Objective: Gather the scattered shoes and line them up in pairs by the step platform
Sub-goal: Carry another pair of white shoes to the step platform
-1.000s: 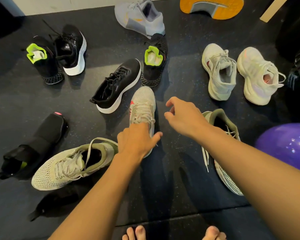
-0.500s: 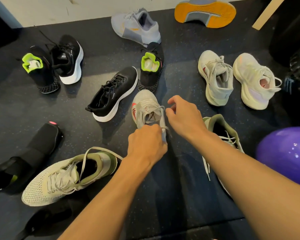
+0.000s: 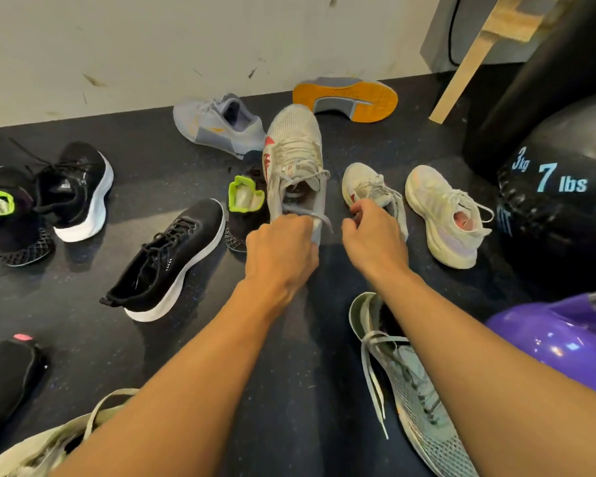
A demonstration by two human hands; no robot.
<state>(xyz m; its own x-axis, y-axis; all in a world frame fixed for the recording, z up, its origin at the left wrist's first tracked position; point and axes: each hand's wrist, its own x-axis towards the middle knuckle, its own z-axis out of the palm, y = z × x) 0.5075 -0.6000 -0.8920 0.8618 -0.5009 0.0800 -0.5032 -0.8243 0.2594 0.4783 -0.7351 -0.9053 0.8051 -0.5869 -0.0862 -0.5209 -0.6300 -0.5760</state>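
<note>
Lifted since earlier: white knit shoe (image 3: 295, 156), heel gripped by left hand (image 3: 283, 256); right hand (image 3: 375, 239), fingers curled, hides heel of mate (image 3: 363, 180); grip unclear.

Left forearm (image 3: 186, 390), bare, rising from the lower edge toward the centre, wrist straight. Left hand (image 3: 283, 249), back upward, fingers curled round the heel of a grey-white sneaker (image 3: 295, 156), which it holds toe pointing away. Right forearm (image 3: 479, 356), bare, entering from the lower right. Right hand (image 3: 375, 235), level with the left and just beside it, back upward, fingers loosely curled, thumb and forefinger parted.
</note>
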